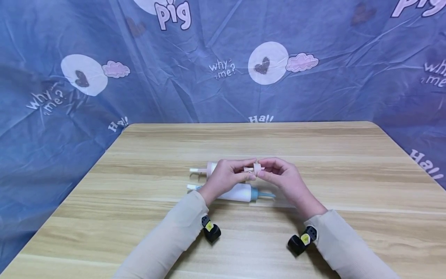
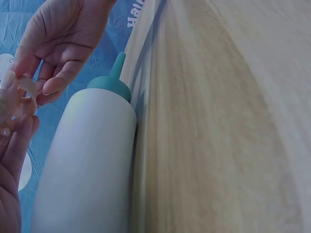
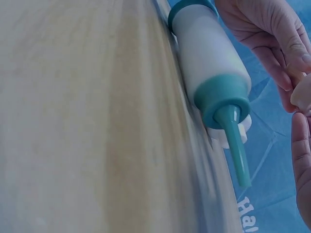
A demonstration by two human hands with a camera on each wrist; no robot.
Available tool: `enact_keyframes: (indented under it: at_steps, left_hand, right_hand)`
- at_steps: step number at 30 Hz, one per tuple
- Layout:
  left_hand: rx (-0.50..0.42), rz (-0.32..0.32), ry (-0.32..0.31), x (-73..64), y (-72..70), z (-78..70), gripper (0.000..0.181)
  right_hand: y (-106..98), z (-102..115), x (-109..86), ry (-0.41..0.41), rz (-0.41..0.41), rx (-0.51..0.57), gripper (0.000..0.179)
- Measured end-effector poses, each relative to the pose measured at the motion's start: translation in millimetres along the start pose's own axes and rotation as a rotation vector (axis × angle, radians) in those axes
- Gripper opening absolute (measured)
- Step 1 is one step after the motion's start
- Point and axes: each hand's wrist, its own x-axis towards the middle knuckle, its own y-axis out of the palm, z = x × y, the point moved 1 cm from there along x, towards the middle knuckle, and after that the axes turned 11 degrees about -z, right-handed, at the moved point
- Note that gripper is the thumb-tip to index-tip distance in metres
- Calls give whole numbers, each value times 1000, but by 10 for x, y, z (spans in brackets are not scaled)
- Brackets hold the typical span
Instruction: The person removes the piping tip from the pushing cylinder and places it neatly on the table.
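Observation:
Above the table, my left hand and right hand meet fingertip to fingertip at a small pale pink cap-like piece. The thumb and index finger of the right hand pinch it. From the other side, my left fingertips pinch its slender, partly see-through end. In the left wrist view the pink piece looks ring-shaped; fingers hide part of it. A white tube with a teal nozzle lies below the left hand, its nozzle pointing right. Behind that hand, a second white tube with a pink collar is mostly covered.
The wooden table stretches around both hands. Behind its far edge hangs a blue printed cloth. At each wrist sits a small black camera, the left one and the right one near the tabletop.

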Motion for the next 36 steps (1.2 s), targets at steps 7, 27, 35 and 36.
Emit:
enact_keyframes:
  at_steps: [7, 27, 35, 36]
  left_hand:
    - [-5, 0, 8, 28, 19, -27, 39]
    - [66, -19, -47, 132, 201, -79, 21]
    - [131, -61, -93, 217, 331, -138, 16]
    - [134, -61, -105, 224, 345, -148, 15]
  right_hand:
    - [-85, 46, 24, -16, -4, 69, 24]
    - [-505, -17, 13, -83, -102, 4, 27]
    - [-649, -70, 45, -98, -143, -210, 29]
    - [-665, -74, 53, -97, -140, -234, 31]
